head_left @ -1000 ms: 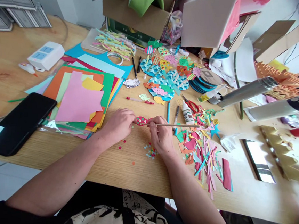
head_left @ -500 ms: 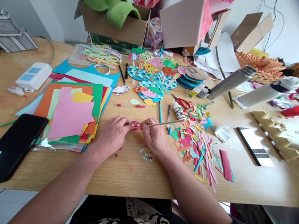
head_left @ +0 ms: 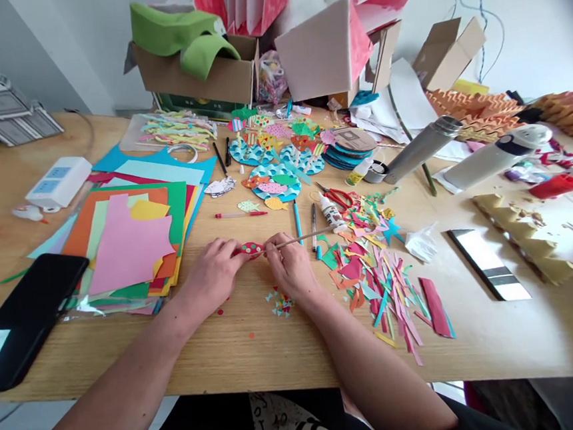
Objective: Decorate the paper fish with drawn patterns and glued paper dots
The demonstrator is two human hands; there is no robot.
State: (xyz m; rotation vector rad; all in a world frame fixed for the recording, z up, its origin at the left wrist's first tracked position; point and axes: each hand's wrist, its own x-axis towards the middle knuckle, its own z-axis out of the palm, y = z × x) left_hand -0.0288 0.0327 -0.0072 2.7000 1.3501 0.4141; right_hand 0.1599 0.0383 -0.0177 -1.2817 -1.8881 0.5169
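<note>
At the far left of the tabletop lies a black phone, then a stack of coloured paper with a pink sheet on top. Just right of the stack, the left hand has a closed grip on a red paper fish with pale dots, pinching it between thumb and fingers. The fish sits in the air between the two hands, above the tabletop and not resting on anything. The right hand has a closed grip on a thin wooden stick, whose end reaches the fish; how the two meet is too small to tell. The work in hand is at that meeting point. Below the hands lie tiny paper bits. Above them, paper fish sit on blue wave-patterned circles. Farther right are a blue pen, a glue bottle and red-handled scissors, and below these a heap of paper scraps is spread across the tabletop. Beyond the heap lies a steel flask.
</note>
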